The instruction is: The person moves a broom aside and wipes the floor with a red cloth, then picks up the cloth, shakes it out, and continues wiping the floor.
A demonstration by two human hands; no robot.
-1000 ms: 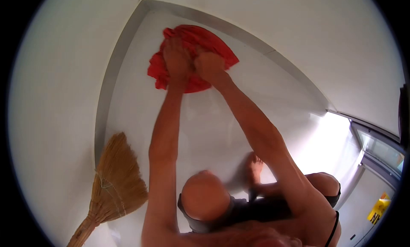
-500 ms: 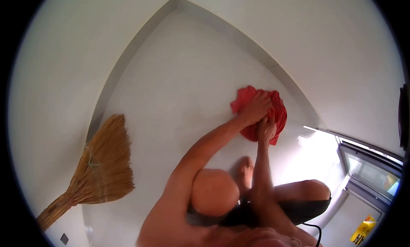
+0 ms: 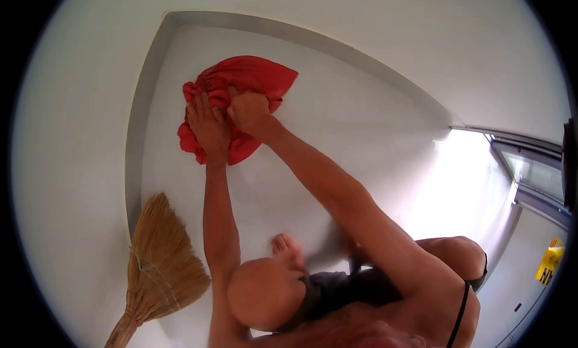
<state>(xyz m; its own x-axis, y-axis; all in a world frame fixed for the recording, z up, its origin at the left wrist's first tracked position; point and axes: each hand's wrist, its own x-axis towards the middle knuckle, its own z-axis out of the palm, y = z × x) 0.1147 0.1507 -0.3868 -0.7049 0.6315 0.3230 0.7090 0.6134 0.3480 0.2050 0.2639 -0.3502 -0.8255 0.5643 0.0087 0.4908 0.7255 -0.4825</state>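
A crumpled red cloth (image 3: 247, 74) lies spread on the pale floor, near the corner where the grey skirting meets. My left hand (image 3: 209, 126) presses flat on the cloth's left part with its fingers stretched out. Just right of it, my right hand (image 3: 250, 110) has its fingers curled into the cloth's folds, gripping it. Both arms reach forward over my bent knees, and the hands are close together. The underside of the cloth is hidden.
A straw broom (image 3: 164, 261) leans at the lower left, beside the wall. Grey skirting (image 3: 137, 131) borders the floor. My bare foot (image 3: 286, 250) rests ahead of my knee. At the right are a bright doorway and a yellow label (image 3: 549, 262).
Both hands and the red cloth have moved from the right side of the floor to the far left, near the corner. The cloth is more spread out, and the view has shifted.
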